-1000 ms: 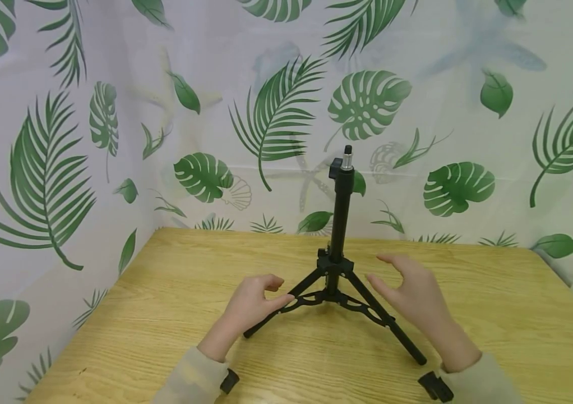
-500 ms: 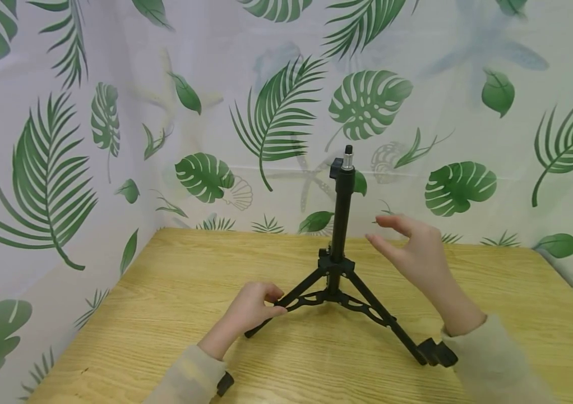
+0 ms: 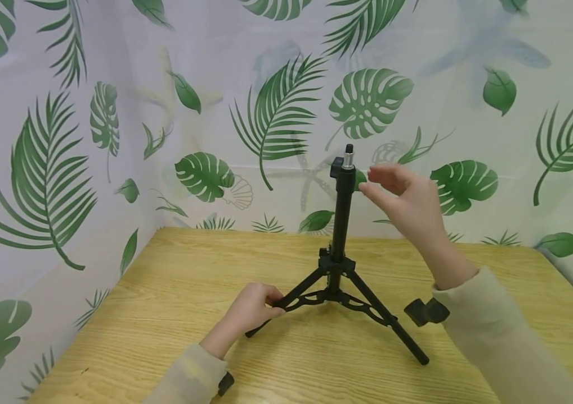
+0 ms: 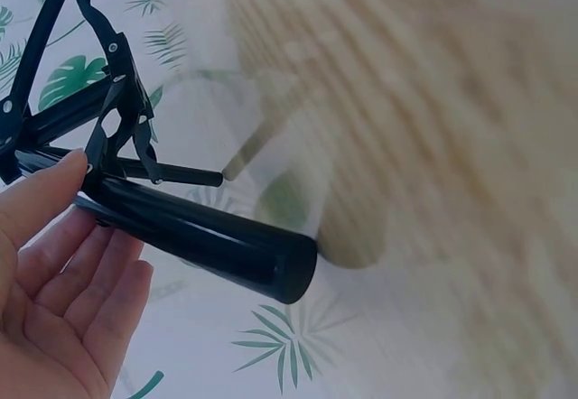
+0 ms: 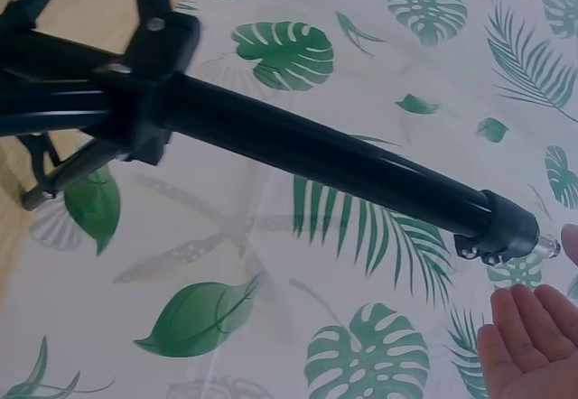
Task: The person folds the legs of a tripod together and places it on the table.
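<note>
A black tripod stand [image 3: 343,224] is upright just right of centre in the head view, its legs splayed. At lower centre, the left hand [image 3: 251,308] pinches one leg [image 3: 303,286]; the left wrist view shows the thumb above it and fingers beneath. Right of centre, the right hand [image 3: 415,205], partly spread, thumb apart from bent fingers, holds nothing, near the metal tip [image 3: 349,160]. Below lies a wood-grained table [image 3: 165,286]; a leaf-printed cloth [image 3: 206,56] fills the upper frame.
</note>
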Demonstrator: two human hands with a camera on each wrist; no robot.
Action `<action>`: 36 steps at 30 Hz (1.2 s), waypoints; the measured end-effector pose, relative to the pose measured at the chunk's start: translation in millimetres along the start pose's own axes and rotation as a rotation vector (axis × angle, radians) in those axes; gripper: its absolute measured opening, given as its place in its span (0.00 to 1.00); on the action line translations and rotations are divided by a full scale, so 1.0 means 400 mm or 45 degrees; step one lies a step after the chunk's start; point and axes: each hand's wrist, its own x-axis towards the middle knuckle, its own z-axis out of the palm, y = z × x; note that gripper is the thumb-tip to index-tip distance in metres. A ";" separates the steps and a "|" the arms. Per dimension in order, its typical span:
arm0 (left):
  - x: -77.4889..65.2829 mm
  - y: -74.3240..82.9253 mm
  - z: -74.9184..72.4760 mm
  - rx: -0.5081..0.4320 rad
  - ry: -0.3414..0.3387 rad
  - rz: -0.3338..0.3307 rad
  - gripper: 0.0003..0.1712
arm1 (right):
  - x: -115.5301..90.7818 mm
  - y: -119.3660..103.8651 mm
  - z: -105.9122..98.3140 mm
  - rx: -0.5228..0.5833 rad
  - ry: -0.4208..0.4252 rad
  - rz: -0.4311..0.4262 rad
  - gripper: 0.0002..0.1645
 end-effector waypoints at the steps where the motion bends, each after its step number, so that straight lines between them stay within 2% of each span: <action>1: 0.000 0.001 -0.001 -0.002 -0.001 -0.003 0.10 | 0.007 -0.003 0.001 0.015 0.005 0.007 0.23; 7: 0.002 0.005 -0.003 0.010 -0.005 -0.012 0.09 | 0.046 -0.025 0.012 0.110 -0.001 0.036 0.24; 18: 0.008 0.008 0.000 0.117 -0.029 -0.071 0.11 | 0.094 -0.050 0.042 0.162 0.001 0.194 0.25; 23: 0.006 0.008 -0.001 0.131 -0.027 -0.068 0.11 | 0.104 -0.048 0.052 0.123 0.026 0.188 0.21; 36: 0.007 0.017 0.003 0.137 -0.019 -0.074 0.10 | 0.089 -0.033 0.048 0.032 -0.021 0.152 0.19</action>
